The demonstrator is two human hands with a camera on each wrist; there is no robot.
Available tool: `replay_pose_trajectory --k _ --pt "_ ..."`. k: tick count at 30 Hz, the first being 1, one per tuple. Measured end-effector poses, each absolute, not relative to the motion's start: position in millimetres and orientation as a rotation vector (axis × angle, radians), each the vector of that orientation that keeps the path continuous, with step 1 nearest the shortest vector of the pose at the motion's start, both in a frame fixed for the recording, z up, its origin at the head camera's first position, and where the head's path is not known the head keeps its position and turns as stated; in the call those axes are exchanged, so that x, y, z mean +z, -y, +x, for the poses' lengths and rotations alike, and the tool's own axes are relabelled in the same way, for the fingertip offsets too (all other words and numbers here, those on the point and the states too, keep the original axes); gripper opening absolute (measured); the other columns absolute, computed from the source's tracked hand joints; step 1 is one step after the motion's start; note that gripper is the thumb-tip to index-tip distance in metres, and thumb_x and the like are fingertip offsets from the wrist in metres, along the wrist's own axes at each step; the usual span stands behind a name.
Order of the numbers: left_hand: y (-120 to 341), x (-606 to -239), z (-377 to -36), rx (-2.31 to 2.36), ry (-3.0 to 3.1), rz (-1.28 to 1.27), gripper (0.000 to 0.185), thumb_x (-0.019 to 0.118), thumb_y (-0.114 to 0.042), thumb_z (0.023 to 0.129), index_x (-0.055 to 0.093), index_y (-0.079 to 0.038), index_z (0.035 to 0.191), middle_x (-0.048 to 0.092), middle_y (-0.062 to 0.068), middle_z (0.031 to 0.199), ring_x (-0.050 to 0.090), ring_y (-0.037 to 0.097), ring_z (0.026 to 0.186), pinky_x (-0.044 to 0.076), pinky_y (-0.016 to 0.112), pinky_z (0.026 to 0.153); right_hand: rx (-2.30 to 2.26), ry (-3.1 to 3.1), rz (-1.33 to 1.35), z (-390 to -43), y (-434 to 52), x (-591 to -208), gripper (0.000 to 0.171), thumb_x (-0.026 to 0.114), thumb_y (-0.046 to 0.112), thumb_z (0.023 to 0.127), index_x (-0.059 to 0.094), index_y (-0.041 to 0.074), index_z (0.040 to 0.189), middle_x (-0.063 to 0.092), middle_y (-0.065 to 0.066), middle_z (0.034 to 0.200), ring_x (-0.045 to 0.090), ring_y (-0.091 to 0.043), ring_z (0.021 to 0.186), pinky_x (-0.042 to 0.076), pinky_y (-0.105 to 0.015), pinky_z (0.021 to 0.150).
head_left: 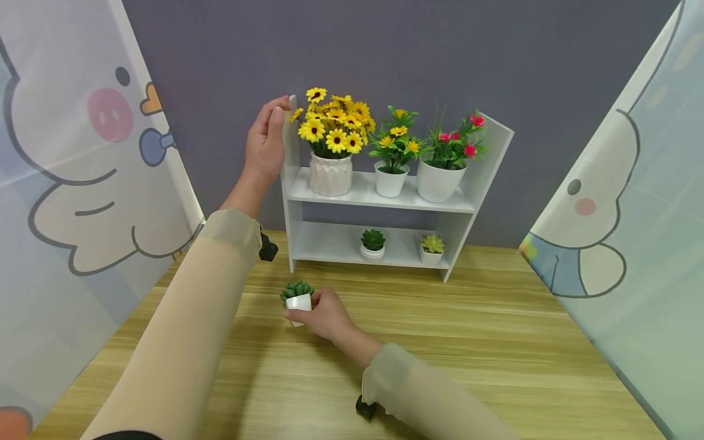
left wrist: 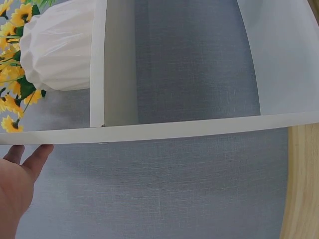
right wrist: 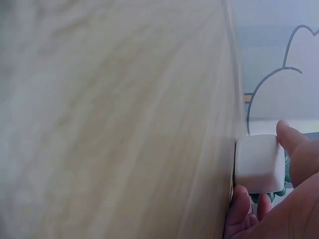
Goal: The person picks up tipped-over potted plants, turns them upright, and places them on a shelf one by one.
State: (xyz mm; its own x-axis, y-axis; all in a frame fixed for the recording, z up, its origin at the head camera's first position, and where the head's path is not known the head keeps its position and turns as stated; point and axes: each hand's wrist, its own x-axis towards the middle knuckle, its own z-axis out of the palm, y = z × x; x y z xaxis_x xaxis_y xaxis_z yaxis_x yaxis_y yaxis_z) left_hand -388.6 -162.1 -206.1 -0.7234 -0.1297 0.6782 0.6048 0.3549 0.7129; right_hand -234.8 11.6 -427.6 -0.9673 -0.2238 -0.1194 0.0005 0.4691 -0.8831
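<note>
My right hand (head_left: 331, 316) pinches a small white pot with a dark green succulent (head_left: 299, 301) between thumb and fingers. The pot is tilted at the tabletop, left of centre; the right wrist view shows its squarish white base (right wrist: 259, 164), with the leaves mostly hidden. Whether it touches the table, I cannot tell. At the upper left, my left hand (head_left: 265, 143) rests its fingertips against the outer side of the white shelf's (head_left: 330, 241) left panel. In the left wrist view, two extended fingers (left wrist: 39, 160) touch that panel.
On the upper board stand a pot of yellow daisies (head_left: 331, 174), a pot of orange-yellow flowers (head_left: 391, 182) and a pot of red flowers (head_left: 440, 182). Below are a dark succulent (head_left: 373, 244) and a pale green one (head_left: 431, 249). A grey wall is behind the wooden table (head_left: 522, 342).
</note>
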Motion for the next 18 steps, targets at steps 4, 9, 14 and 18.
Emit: replay_pose_trajectory --k 4,9,14,18 --pt "162.2 -205.8 -388.4 -1.42 1.957 -0.414 0.044 0.038 -0.043 0.12 0.06 -0.015 0.145 0.05 -0.012 0.17 0.042 0.004 0.158 0.033 0.028 0.131 -1.494 -2.487 -0.173 -235.5 -12.1 -426.9 0.066 0.096 0.041 0.086 0.058 0.003 0.123 0.066 -0.007 0.106 0.063 -0.017 0.089 0.054 -0.028 0.07" --pt "162.5 -206.3 -388.9 -1.419 1.954 -0.42 0.044 0.039 -0.043 0.12 0.061 -0.015 0.145 0.05 -0.012 0.17 0.042 0.004 0.158 0.033 0.027 0.131 -1.51 -2.469 -0.171 -237.2 -14.3 -429.1 0.065 0.095 0.038 0.087 0.057 0.003 0.127 0.067 -0.008 0.109 0.064 -0.017 0.091 0.056 -0.028 0.072" --pt "162.6 -206.5 -388.9 -1.425 1.947 -0.425 0.043 0.039 -0.043 0.12 0.061 -0.015 0.144 0.051 -0.011 0.17 0.042 0.004 0.159 0.033 0.027 0.131 -1.499 -2.467 -0.183 -238.3 -15.2 -429.9 0.064 0.094 0.036 0.089 0.058 0.003 0.131 0.067 -0.008 0.111 0.064 -0.017 0.091 0.055 -0.027 0.072" --pt "162.4 -206.0 -388.9 -1.421 1.95 -0.418 0.044 0.039 -0.043 0.119 0.061 -0.015 0.144 0.051 -0.012 0.17 0.042 0.003 0.158 0.033 0.027 0.131 -1.457 -2.494 -0.22 -239.1 -16.3 -427.4 0.063 0.091 0.032 0.092 0.059 0.001 0.137 0.07 -0.012 0.115 0.066 -0.019 0.094 0.058 -0.03 0.074"
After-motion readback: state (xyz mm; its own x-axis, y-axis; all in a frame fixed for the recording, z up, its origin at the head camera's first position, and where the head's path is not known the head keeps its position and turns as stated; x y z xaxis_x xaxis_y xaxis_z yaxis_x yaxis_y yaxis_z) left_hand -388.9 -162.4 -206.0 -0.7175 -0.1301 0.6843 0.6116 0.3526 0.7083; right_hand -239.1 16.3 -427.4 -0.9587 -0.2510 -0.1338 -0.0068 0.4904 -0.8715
